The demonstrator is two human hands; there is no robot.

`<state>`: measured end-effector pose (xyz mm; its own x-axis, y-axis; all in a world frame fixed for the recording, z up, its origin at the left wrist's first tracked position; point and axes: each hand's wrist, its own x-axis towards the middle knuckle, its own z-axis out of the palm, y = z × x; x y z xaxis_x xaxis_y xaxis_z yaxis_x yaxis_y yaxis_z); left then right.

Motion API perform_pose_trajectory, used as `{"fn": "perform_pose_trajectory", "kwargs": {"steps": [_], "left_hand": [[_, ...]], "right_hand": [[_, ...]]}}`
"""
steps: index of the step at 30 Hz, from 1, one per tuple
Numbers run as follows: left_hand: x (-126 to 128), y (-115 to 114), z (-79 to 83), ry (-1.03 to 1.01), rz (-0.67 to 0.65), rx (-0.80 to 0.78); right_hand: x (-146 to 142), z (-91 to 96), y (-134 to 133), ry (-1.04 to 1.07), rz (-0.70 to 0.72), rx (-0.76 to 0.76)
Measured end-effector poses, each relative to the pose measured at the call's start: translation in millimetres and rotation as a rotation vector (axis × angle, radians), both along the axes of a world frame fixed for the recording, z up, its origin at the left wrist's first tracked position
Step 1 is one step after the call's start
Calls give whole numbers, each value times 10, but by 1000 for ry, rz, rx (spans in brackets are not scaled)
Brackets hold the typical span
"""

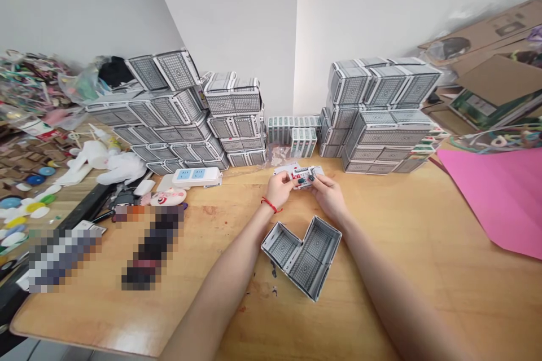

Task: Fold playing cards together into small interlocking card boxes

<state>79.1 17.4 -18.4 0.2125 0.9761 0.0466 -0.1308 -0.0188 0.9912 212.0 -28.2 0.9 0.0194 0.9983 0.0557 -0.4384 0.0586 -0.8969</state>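
Note:
Both my hands meet over the middle of the wooden table [423,271], gripping a small pack of cards [303,176] with red and white faces. My left hand [279,188], with a red string at its wrist, pinches the pack's left end. My right hand [328,194] closes on the right end. Just in front of my wrists lies an open, flattened grey patterned box [302,255], apart from both hands.
Stacks of grey patterned boxes stand at the back left [186,118] and back right [376,115], with small green-edged packs [296,134] between them. A white power strip [196,177] and white toys [105,163] lie to the left. Pink paper [499,197] and cardboard [495,76] lie to the right.

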Motion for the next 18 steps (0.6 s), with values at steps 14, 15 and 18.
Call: {"fn": "perform_pose_trajectory", "kwargs": {"steps": [14, 15, 18], "left_hand": [[-2, -30, 70, 12, 5, 15], [-7, -23, 78, -11, 24, 10], [-19, -6, 91, -45, 52, 7]], "right_hand": [[37, -54, 6, -302, -176, -30], [31, -42, 5, -291, -164, -27], [21, 8, -7, -328, -122, 1]]}}
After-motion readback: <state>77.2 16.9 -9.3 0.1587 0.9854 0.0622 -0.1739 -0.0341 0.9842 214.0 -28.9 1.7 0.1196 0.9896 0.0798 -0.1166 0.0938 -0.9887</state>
